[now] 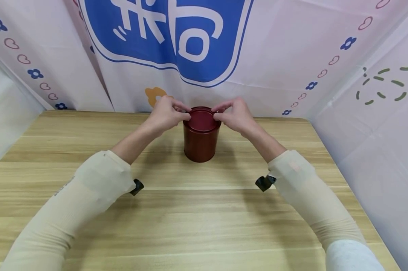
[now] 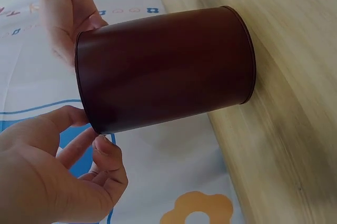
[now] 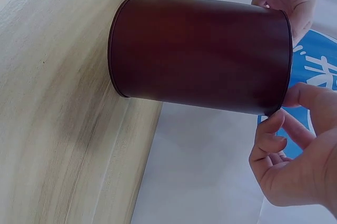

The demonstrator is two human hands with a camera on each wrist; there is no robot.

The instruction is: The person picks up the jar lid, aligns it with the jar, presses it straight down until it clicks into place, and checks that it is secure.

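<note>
A dark red cylindrical tin [image 1: 200,145] stands upright on the wooden table, near its back edge. Its round top [image 1: 202,121] is the same red, with a raised rim. From the left, my left hand [image 1: 166,114] grips the upper rim between thumb and fingers. My right hand [image 1: 236,116] does the same on the opposite side, thumb toward me. Both wrist views show the tin's smooth side [image 2: 163,71] with the fingertips right at its top edge. In the right wrist view, the right hand's fingers [image 3: 271,142] are bent below the rim.
The wooden table [image 1: 197,226] reaches forward to a white printed cloth [image 1: 268,75] with a blue emblem, hanging just behind the tin. More white cloth [image 1: 366,124] hangs along the right side. Black wrist mounts [image 1: 265,183] stick out from the pale sleeves.
</note>
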